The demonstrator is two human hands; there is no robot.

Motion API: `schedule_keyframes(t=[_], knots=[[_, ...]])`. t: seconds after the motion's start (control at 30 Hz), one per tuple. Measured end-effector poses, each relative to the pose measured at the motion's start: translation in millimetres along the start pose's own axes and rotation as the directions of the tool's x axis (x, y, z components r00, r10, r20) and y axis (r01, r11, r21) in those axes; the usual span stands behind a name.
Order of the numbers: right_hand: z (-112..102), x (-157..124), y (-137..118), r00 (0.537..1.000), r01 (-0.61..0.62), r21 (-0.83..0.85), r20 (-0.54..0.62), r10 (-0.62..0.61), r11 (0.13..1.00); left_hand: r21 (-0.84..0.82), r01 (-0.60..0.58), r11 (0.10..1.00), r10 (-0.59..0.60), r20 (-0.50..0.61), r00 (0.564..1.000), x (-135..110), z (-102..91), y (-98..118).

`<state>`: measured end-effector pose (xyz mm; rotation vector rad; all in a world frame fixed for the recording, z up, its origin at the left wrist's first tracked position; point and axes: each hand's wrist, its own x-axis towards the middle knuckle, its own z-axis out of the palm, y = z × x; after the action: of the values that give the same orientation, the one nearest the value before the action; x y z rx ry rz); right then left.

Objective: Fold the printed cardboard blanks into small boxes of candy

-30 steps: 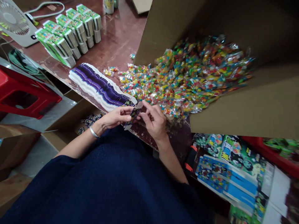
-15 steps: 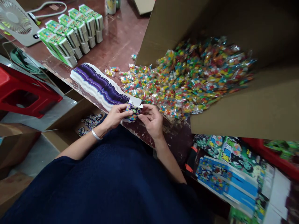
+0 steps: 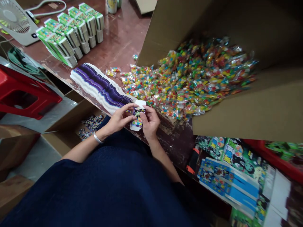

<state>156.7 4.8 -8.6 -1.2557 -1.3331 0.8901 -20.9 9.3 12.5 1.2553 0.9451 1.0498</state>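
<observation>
Between my two hands is a small printed candy box [image 3: 137, 120], dark with colourful print, its white end flaps standing out at top and bottom. My left hand [image 3: 119, 119] pinches its left side, with the fingers along the upper edge. On the other side my right hand [image 3: 151, 122] grips it, thumb laid on the front face. Just left of the box lies a long fanned row of flat purple-and-white cartons [image 3: 101, 86]. Beyond my hands spreads a heap of clear sachets of coloured candies [image 3: 180, 82], spilling out of a large cardboard box [image 3: 236, 116].
Stacks of green cartons [image 3: 68, 31] and a white fan [image 3: 16, 20] stand at the back left. An open box [image 3: 59, 138] below the table edge holds small dark packs [image 3: 91, 124]. Red stools [image 3: 28, 91] are at left; printed blue cardboard [image 3: 227, 183] lies at lower right.
The box in my hands has turned more upright, with its lower flap now showing. My right hand has moved slightly left and its thumb now presses on the box's face.
</observation>
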Motion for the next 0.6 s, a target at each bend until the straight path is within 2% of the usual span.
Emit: schedule_keyframes(t=[0.1,0.2,0.33,0.47,0.6], knots=[[-1,3,-2,0.999,0.051,-0.079,0.022,-0.049,0.996,-0.026,0.031,0.999,-0.029,0.074,0.997,2,-3.2,1],[-1,7,-7,0.996,0.072,-0.087,0.061,-0.067,0.994,-0.045,0.05,0.998,-0.048,0.033,0.998,2,-2.0,0],[2,14,-12,0.999,0.031,0.09,0.027,-0.033,0.995,-0.1,0.004,0.995,-0.015,-0.109,0.994,2,0.9,-2],[-2,24,-20,0.989,-0.011,0.142,0.147,-0.01,0.99,-0.091,0.031,0.995,-0.038,-0.075,0.996,-1,0.1,0],[-10,35,-23,0.963,-0.155,0.132,0.243,0.12,0.979,0.036,-0.011,0.999,0.014,-0.073,0.997,-3,-2.1,3]])
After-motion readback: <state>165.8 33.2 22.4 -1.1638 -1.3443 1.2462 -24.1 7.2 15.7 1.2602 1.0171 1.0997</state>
